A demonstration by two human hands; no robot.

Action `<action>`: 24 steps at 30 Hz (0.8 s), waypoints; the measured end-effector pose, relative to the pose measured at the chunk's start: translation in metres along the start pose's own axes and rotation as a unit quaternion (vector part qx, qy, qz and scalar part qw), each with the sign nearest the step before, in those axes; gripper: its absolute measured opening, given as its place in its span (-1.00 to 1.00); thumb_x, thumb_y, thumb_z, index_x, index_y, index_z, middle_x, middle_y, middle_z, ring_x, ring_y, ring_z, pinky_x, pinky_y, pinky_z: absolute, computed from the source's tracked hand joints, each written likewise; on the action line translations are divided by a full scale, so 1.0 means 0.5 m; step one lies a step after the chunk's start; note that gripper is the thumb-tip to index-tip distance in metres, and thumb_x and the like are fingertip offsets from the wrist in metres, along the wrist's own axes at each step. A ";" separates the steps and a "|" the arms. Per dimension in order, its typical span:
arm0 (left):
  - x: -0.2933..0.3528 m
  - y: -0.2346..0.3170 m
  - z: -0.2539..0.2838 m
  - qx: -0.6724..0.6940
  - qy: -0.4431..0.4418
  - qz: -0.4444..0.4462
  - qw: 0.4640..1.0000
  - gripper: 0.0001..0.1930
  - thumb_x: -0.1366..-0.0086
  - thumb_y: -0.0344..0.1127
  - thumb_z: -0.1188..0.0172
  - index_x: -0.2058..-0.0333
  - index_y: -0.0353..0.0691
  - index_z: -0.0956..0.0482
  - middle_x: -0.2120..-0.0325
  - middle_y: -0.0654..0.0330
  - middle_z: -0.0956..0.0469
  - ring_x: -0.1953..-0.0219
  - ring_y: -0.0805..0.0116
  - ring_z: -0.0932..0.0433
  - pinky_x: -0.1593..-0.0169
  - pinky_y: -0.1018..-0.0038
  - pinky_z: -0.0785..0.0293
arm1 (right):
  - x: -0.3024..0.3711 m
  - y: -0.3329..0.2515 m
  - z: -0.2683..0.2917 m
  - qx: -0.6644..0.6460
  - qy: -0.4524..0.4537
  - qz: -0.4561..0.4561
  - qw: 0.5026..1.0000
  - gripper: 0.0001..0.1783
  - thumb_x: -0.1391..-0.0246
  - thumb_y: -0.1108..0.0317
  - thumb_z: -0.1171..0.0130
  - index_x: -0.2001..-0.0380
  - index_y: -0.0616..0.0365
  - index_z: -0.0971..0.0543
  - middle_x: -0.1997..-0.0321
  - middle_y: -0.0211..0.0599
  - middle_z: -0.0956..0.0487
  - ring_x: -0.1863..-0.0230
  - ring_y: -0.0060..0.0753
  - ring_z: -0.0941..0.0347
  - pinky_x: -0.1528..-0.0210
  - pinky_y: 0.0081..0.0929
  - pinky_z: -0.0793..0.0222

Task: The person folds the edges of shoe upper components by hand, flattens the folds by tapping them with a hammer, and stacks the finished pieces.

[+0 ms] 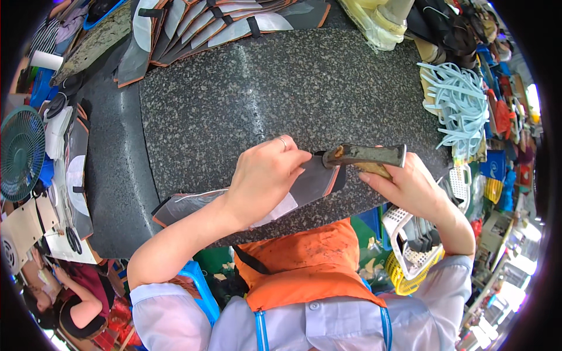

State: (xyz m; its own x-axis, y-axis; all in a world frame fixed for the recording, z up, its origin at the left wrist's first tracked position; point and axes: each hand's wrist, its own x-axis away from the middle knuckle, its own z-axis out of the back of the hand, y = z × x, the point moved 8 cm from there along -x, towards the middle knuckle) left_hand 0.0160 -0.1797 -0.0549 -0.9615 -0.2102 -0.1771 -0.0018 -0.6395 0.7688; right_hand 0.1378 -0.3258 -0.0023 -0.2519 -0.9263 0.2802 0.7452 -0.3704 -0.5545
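My left hand (266,175) presses flat on a grey shoe-upper piece with an orange edge (313,182), which lies at the near rim of the speckled stone slab (281,88). A ring shows on one finger. My right hand (410,187) grips a worn hammer-like tool (366,156) with a dark, glue-stained head. The tool's head rests on the right end of the piece, just beyond my left fingertips. Part of the piece is hidden under my left hand.
A fanned row of similar grey upper pieces (211,26) lies at the slab's far edge, more of them (76,158) at the left. Pale blue straps (459,102) pile at the right. White and yellow baskets (410,251) sit lower right. A fan (20,152) stands far left; another person (70,298) sits lower left.
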 end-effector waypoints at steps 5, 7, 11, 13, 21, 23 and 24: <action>-0.050 0.001 -0.009 0.073 -0.128 0.160 0.976 -0.78 -0.13 -0.51 -0.36 0.20 -0.29 -0.70 0.44 0.18 -0.63 0.41 0.37 -0.64 0.27 0.41 -0.55 | 0.006 0.039 -0.006 -0.105 0.083 -0.080 0.988 -0.77 -0.16 0.35 -0.34 0.21 0.21 -0.53 0.48 -0.05 -0.58 0.42 0.03 -0.61 0.37 -0.23 -0.47; -0.049 -0.009 -0.041 0.151 -0.215 0.235 0.936 -0.78 -0.15 -0.51 -0.36 0.20 -0.33 -0.69 0.45 0.20 -0.66 0.41 0.46 -0.64 0.26 0.47 -0.55 | -0.011 0.048 -0.030 -0.265 0.120 -0.054 0.955 -0.71 -0.11 0.41 -0.41 0.22 0.21 -0.48 0.41 -0.13 -0.62 0.38 -0.18 -0.66 0.38 -0.31 -0.46; -0.033 -0.028 -0.053 0.300 -0.177 0.273 0.897 -0.81 -0.19 -0.45 -0.35 0.23 -0.40 -0.69 0.42 0.20 -0.69 0.36 0.53 -0.62 0.23 0.51 -0.53 | -0.042 0.006 -0.029 -0.197 0.081 -0.087 0.973 -0.58 -0.05 0.36 -0.49 0.17 0.21 -0.44 0.33 -0.18 -0.65 0.28 -0.29 -0.68 0.31 -0.37 -0.50; -0.032 -0.024 -0.058 0.333 -0.175 0.268 0.887 -0.78 -0.17 -0.40 -0.35 0.24 -0.40 -0.70 0.43 0.16 -0.70 0.35 0.49 -0.63 0.24 0.48 -0.54 | -0.039 0.005 -0.031 -0.181 0.153 -0.037 0.971 -0.56 0.04 0.42 -0.52 0.19 0.19 -0.46 0.39 -0.27 -0.64 0.38 -0.57 -0.63 0.33 -0.52 -0.52; -0.009 -0.040 -0.050 0.337 -0.166 0.277 0.885 -0.79 -0.23 -0.45 -0.37 0.15 -0.32 -0.71 0.34 0.32 -0.69 0.26 0.61 -0.57 0.18 0.51 -0.53 | -0.055 -0.023 -0.062 -0.186 0.080 -0.034 0.979 -0.67 -0.17 0.22 -0.32 0.13 0.11 -0.46 0.33 -0.04 -0.62 0.28 0.09 -0.63 0.28 -0.12 -0.54; -0.011 -0.020 -0.047 0.338 -0.164 0.232 0.897 -0.77 -0.20 -0.45 -0.37 0.15 -0.32 -0.71 0.32 0.28 -0.70 0.24 0.54 -0.62 0.17 0.49 -0.54 | -0.037 -0.041 -0.062 -0.183 0.080 -0.019 0.980 -0.71 -0.17 0.29 -0.26 0.10 0.10 -0.45 0.32 -0.03 -0.62 0.27 0.08 -0.63 0.28 -0.10 -0.53; -0.016 -0.022 -0.053 0.326 -0.175 0.231 0.900 -0.76 -0.19 -0.45 -0.37 0.14 -0.32 -0.70 0.30 0.27 -0.70 0.24 0.53 -0.62 0.16 0.49 -0.54 | -0.033 -0.040 -0.063 -0.187 0.092 0.001 0.978 -0.71 -0.17 0.30 -0.25 0.10 0.10 -0.45 0.32 -0.04 -0.62 0.27 0.07 -0.63 0.28 -0.10 -0.53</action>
State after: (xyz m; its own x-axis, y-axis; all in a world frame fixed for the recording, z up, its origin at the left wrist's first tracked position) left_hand 0.0310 -0.1906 -0.0783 -0.9286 -0.0237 0.3702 0.3688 0.0499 0.9282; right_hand 0.1077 -0.3055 -0.0205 -0.3830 -0.9110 0.1528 0.4757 -0.3363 -0.8128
